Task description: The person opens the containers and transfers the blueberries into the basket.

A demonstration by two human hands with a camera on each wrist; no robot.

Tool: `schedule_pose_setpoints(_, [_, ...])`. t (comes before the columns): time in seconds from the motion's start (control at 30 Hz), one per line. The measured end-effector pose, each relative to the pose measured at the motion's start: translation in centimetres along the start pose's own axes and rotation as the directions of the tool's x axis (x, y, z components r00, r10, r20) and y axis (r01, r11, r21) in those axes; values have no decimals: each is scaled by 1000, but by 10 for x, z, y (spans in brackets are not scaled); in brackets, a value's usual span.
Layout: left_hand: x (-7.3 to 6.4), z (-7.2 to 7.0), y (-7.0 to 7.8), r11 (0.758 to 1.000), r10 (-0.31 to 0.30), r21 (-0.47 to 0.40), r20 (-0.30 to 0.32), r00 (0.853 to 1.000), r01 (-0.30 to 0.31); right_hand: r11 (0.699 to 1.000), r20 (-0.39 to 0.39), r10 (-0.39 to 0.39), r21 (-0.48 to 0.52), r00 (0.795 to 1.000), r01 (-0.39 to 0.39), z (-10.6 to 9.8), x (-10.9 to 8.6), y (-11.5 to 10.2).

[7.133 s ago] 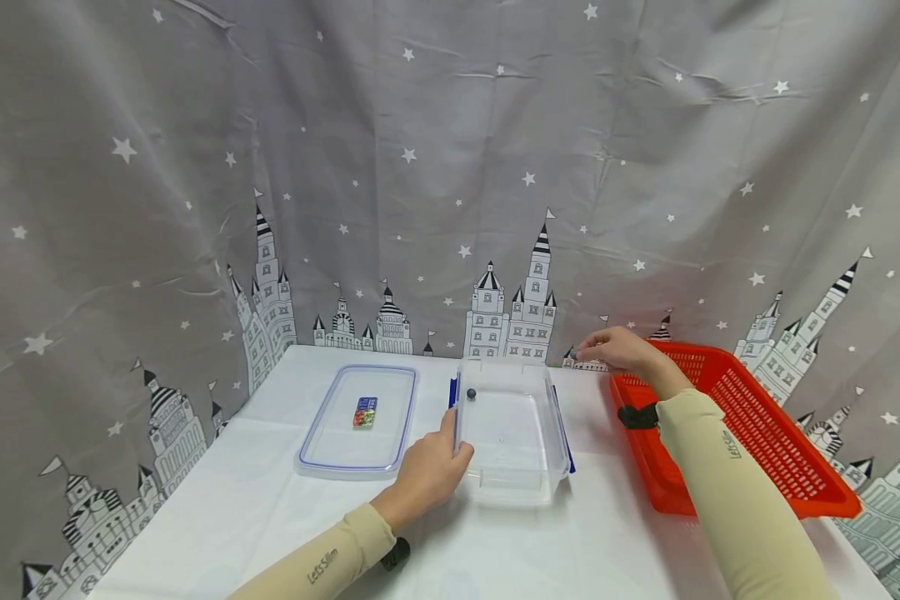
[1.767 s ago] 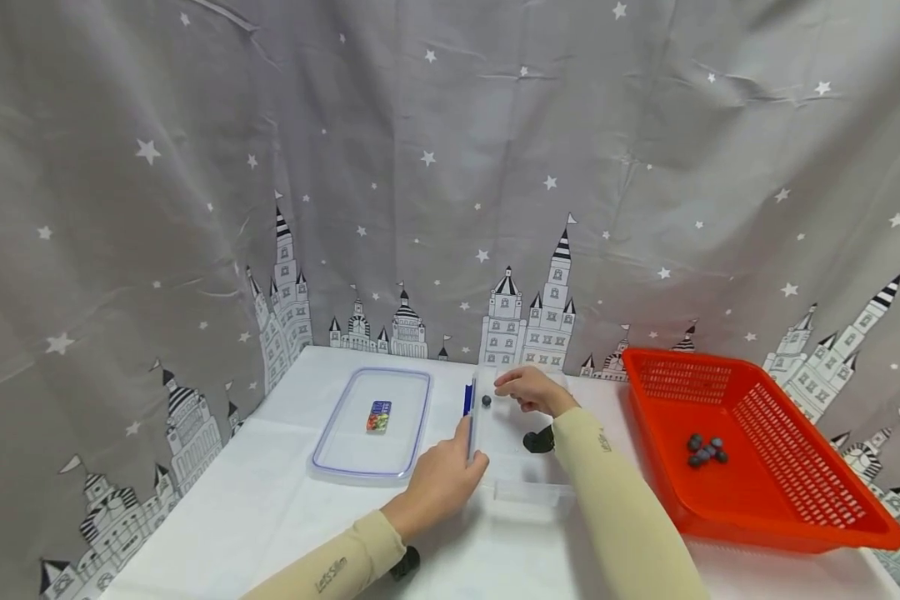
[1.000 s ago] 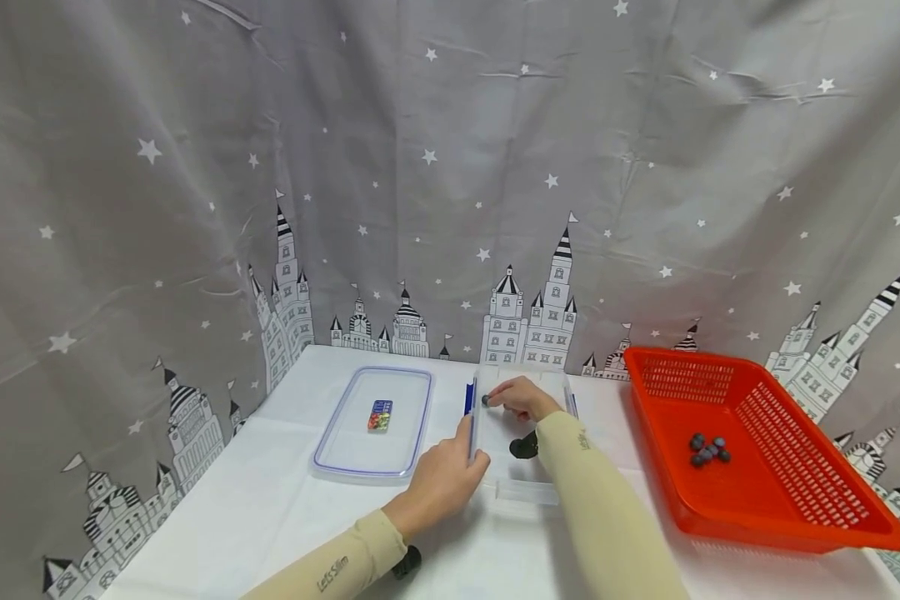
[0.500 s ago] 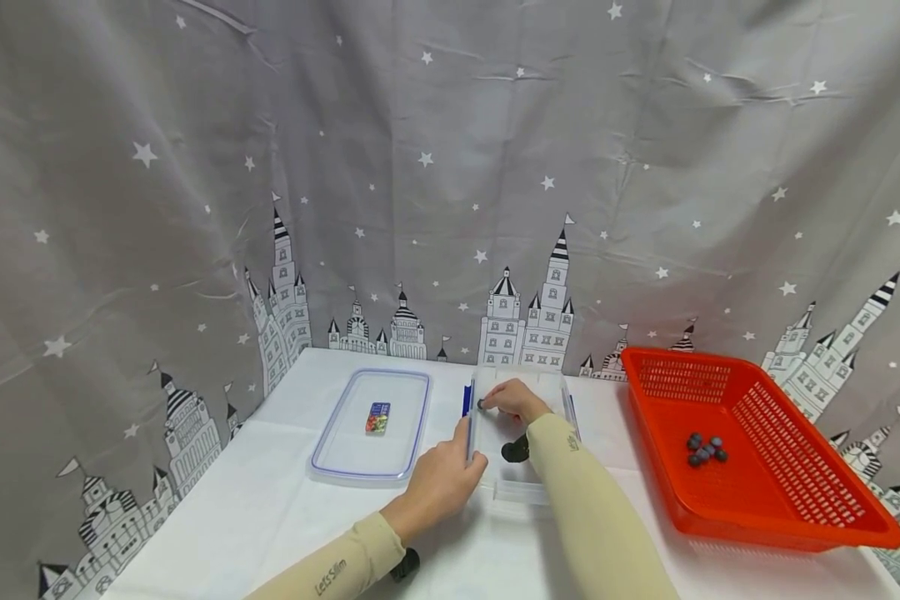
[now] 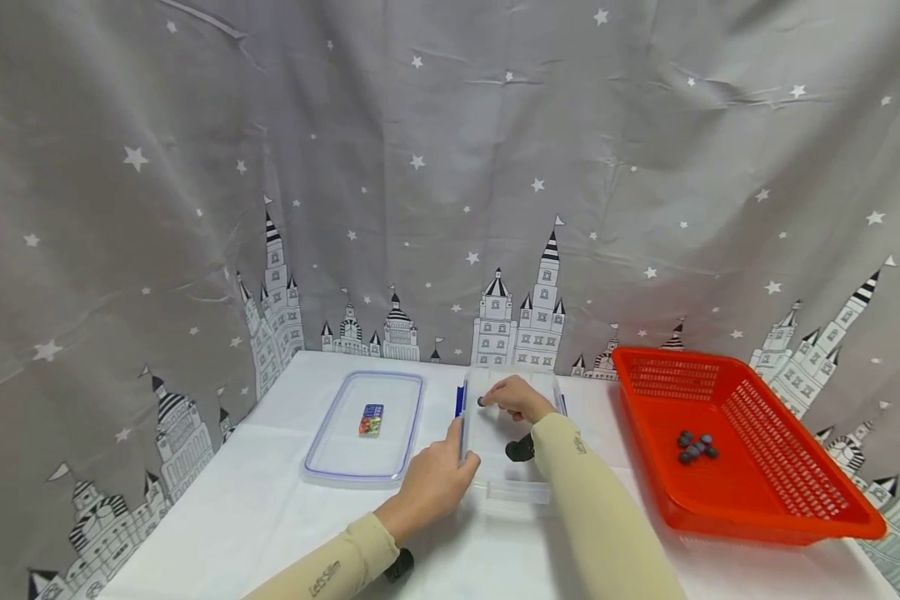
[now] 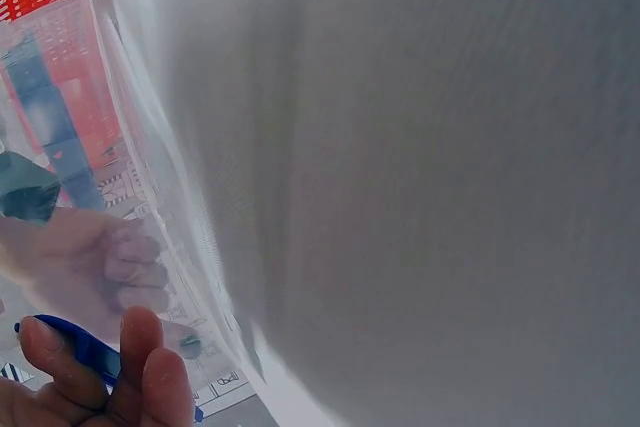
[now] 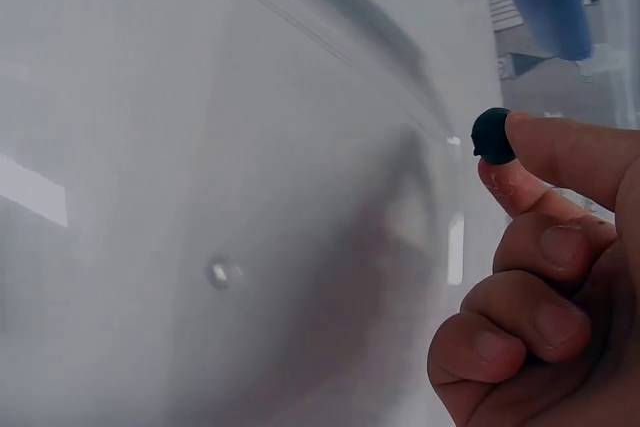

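A clear plastic food container (image 5: 518,490) with blue side latches stands lidless in the middle of the table. Its left wall is held by my left hand (image 5: 431,482); the left wrist view shows those fingers (image 6: 160,387) beside a blue latch (image 6: 85,347). Inside the container, my right hand (image 5: 520,398) pinches a dark blueberry (image 5: 482,402) near the left wall. Up close in the right wrist view, the blueberry (image 7: 493,136) sits between thumb and index fingertip, with the other fingers curled in.
To the right stands a red plastic basket (image 5: 750,508) with perforated sides and several blueberries (image 5: 696,447) on its bottom. A clear lid (image 5: 348,458) with a blue seal and a label lies left of the container. Behind the table hangs a grey curtain (image 5: 435,125).
My right hand was near the basket's left edge, then came into the container and closed finger and thumb on the blueberry by the left wall. My left hand has stayed on the container.
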State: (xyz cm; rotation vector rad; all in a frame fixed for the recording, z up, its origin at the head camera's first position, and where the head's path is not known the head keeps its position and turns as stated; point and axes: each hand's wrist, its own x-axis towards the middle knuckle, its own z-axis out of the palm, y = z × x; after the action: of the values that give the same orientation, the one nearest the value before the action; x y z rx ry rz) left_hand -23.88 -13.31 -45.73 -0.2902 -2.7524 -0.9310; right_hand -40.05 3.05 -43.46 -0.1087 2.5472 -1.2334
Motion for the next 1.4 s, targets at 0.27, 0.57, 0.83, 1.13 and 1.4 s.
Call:
schedule_pose_setpoints(0.27, [-1, -2, 0, 1000, -7, -9, 4, 1000, 7, 996, -2, -49, -70, 999, 49, -20, -9, -6])
schedule_pose_setpoints(0.57, [0, 0, 0, 1000, -7, 2, 1, 1000, 7, 989, 0, -103, -109, 995, 102, -49, -23, -13])
schedule_pose_setpoints(0.83, [1, 1, -1, 1000, 7, 13, -20, 1000, -7, 978, 2, -153, -145, 988, 152, -77, -39, -10])
schedule_pose_setpoints(1.13, [1, 2, 1, 1000, 12, 5, -14, 1000, -12, 981, -34, -111, -162, 993, 104, -115, -56, -2])
schedule_pose_setpoints(1.4, [3, 2, 0, 1000, -1, 8, -1, 1000, 1, 982, -44, -113, -157, 993, 105, -147, -70, 8])
